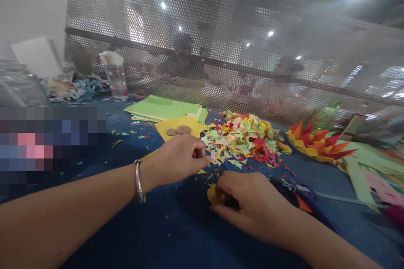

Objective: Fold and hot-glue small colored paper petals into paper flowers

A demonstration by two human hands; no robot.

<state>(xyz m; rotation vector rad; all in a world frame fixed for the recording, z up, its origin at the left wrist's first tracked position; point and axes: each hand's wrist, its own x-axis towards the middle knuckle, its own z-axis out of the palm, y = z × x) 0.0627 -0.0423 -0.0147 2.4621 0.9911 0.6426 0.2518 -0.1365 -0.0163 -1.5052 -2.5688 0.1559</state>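
Note:
My left hand (178,157), a silver bangle at its wrist, hovers over the blue table with its thumb and fingers pinched. Whatever is between those fingertips is too small to make out. Lower and to the right, my right hand (244,193) is closed around what look like small scissors, their dark metal tip (217,172) poking out past the fingers. A round yellow paper piece (215,194) shows at the same fingers, partly covered by them. Behind my left hand, two brown ridged discs (183,129) lie on a yellow paper sheet (164,128).
Colourful paper scraps (249,134) are heaped beyond my hands. Right of them stands a red, orange and yellow folded-paper piece (318,141). Green sheets (164,107) are stacked at the back, near a white-lidded bottle (115,75). A perforated screen (205,42) borders the table; people sit behind it.

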